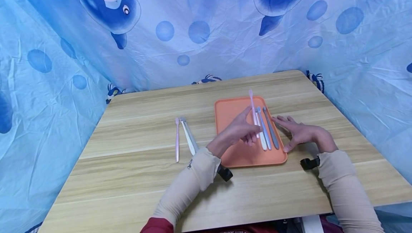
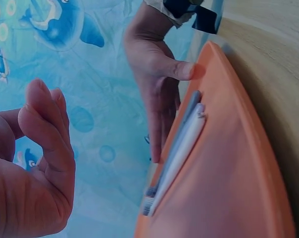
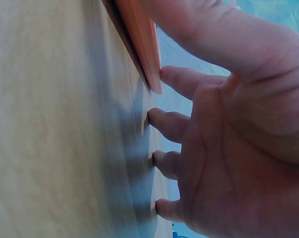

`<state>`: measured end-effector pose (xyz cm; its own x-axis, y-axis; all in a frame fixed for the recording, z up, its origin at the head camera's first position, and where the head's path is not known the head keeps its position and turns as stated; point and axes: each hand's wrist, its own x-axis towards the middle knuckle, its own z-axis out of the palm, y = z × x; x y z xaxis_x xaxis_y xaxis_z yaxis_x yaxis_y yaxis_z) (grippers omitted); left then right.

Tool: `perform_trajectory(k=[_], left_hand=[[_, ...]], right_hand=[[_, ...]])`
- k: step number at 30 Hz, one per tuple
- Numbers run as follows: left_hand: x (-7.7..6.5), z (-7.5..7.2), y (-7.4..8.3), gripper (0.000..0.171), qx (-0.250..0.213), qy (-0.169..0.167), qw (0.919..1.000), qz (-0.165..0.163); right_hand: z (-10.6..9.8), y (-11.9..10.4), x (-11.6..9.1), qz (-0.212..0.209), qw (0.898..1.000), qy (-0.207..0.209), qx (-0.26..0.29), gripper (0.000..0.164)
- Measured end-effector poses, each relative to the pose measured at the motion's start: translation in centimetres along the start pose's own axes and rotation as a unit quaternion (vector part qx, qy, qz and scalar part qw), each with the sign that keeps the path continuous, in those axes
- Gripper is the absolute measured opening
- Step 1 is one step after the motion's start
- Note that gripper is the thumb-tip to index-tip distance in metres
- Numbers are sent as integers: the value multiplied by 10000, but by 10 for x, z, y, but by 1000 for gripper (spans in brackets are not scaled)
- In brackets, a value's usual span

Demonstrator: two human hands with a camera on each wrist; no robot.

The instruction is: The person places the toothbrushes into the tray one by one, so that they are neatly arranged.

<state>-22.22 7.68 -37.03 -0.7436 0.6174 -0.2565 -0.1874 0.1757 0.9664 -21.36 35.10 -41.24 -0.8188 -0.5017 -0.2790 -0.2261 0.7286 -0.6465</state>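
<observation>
My left hand [image 1: 239, 131] is over the orange tray [image 1: 236, 156] and holds a pink toothbrush [image 1: 251, 99] by its handle, the bristle end pointing away past the tray's far rim. In the left wrist view that brush is hidden, and the curled fingers [image 2: 48, 134] show at the left. A white toothbrush [image 1: 263, 142], a blue toothbrush [image 1: 264, 127] and a grey toothbrush [image 1: 271, 129] lie side by side along the tray's right side. My right hand [image 1: 300, 133] rests at the tray's right edge, its fingers spread and fairly straight, the index fingertip against the rim.
Left of the tray, another pink toothbrush [image 1: 177, 140], a white toothbrush [image 1: 187, 138] and a grey-blue toothbrush [image 1: 192, 136] lie on the wooden table [image 1: 128, 136]. The left forearm overlaps the lower ends of two of them. A blue curtain [image 1: 193, 58] hangs around the table.
</observation>
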Motion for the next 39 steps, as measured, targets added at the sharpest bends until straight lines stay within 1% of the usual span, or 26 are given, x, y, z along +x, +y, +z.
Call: perform_trajectory(k=[5,13,15,21,28,30,34,39], left_hand=[[6,1,-7,97,25,41,10000,-21],[14,3,-18,91,-74,-135,9999,13],[16,3,-20,92,-69,-155,9999,4],[21,4,-27,97,-44,-138,9998,-150],[24,4,-33,95,-106,-143,9995,-268],[25,4,-35,93,-131,-153,9994,-271],[26,4,-38,78,-118,-202,9993,-290],[27,4,-40,61,-104,-247,9986,-448]], right_hand=[[0,0,0,76,10000,11,37,125],[0,0,-1,99,9999,61,54,126],[0,0,-1,86,9999,58,72,126],[0,1,-1,44,9999,47,100,126],[0,0,-2,-38,9999,73,57,125],[0,0,-2,-23,10000,80,47,125],[0,2,-1,57,9999,77,63,126],[1,2,-1,-34,9999,110,121,125]])
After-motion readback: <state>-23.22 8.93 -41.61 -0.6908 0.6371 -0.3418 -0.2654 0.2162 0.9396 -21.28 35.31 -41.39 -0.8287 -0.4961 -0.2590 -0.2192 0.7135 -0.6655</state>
